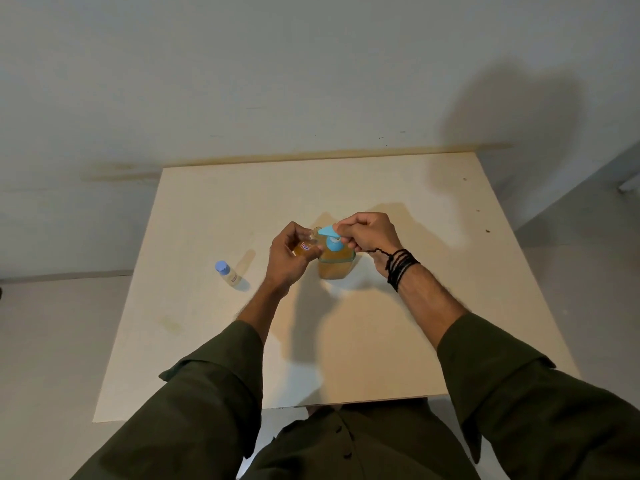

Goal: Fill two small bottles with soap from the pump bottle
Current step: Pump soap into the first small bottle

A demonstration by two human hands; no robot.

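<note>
A pump bottle (336,264) of amber soap with a light blue pump head stands mid-table. My right hand (369,233) has its fingers curled over the back of the pump head. My left hand (289,256) grips a small uncapped bottle (304,247) with a red-and-white label, tilted so its mouth sits under the blue spout; it holds amber liquid. A second small clear bottle (229,274) with a blue cap stands upright to the left, apart from both hands.
The cream table (433,289) runs back to a pale wall; its near edge is at my body. Grey floor lies on both sides. A black cord bracelet wraps my right wrist.
</note>
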